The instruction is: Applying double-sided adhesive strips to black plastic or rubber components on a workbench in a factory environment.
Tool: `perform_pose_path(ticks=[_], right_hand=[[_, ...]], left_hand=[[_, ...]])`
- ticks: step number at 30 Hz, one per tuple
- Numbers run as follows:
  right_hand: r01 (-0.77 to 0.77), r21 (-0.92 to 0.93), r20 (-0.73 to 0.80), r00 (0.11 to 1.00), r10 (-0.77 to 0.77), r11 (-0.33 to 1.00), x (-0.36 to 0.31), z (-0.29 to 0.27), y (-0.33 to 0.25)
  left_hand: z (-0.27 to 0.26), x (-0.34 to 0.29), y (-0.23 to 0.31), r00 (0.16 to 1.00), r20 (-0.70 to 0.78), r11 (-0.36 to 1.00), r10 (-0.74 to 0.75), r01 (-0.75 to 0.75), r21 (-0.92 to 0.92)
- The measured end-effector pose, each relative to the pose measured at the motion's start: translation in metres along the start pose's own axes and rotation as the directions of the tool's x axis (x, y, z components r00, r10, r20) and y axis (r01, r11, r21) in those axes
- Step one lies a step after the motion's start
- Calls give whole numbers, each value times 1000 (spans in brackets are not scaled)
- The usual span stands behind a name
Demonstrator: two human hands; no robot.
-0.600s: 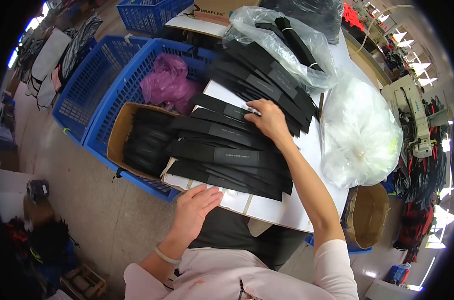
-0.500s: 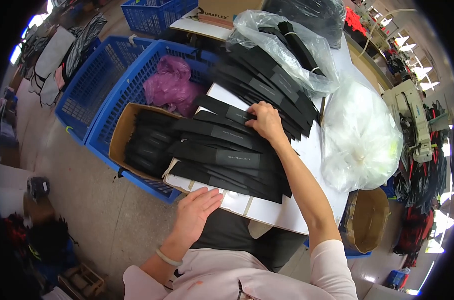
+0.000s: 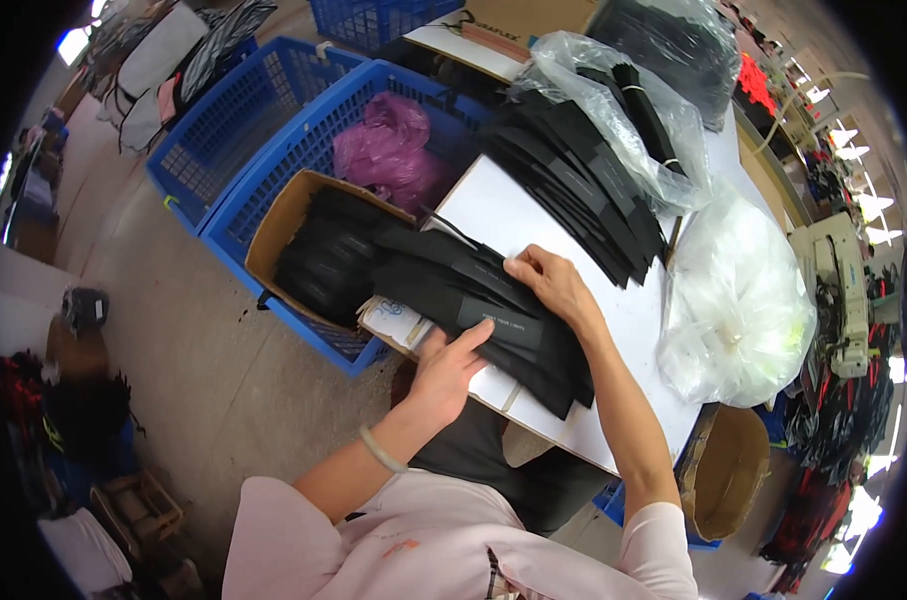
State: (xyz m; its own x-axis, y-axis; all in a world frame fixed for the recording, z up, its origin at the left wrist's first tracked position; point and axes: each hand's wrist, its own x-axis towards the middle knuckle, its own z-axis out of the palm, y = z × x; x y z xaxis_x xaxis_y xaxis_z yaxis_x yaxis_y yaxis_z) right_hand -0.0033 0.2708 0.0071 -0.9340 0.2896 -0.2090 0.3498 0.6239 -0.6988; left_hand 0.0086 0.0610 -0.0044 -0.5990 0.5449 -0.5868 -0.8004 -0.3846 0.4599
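A pile of black fabric strips (image 3: 504, 320), with grey printed patches at their middles, lies on the white table between my hands. My left hand (image 3: 450, 366) grips the near edge, its thumb on top and its other fingers partly hidden under the strips. At the far edge, my right hand (image 3: 558, 290) is closed on the strips with bent fingers. Beyond them, a second fanned row of black strips (image 3: 584, 185) rests on the table. The pile's left ends reach toward a cardboard box (image 3: 266, 235) with more black strips inside.
Blue plastic crates (image 3: 236, 232) stand left of the table, one holding a pink plastic bag (image 3: 386, 150). A stuffed clear bag (image 3: 739, 300) sits at the table's right. Behind are a plastic bag with bundled strips (image 3: 639, 110) and a brown carton (image 3: 549, 20). An open carton (image 3: 724, 470) stands lower right.
My left hand has moved up onto the near edge of the strips. My right hand has drawn nearer, and the spread strips are now gathered into a tighter pile. The view has shifted.
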Motion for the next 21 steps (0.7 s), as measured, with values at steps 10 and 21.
perform_pose_path(ticks=[10, 21], right_hand=[[15, 74, 68, 997, -20, 997, -40, 29, -16], [-253, 627, 267, 958, 102, 737, -42, 68, -107]], left_hand=[[-3, -7, -8, 995, -61, 978, 76, -87, -190], [-59, -24, 61, 984, 94, 955, 153, -122, -269]])
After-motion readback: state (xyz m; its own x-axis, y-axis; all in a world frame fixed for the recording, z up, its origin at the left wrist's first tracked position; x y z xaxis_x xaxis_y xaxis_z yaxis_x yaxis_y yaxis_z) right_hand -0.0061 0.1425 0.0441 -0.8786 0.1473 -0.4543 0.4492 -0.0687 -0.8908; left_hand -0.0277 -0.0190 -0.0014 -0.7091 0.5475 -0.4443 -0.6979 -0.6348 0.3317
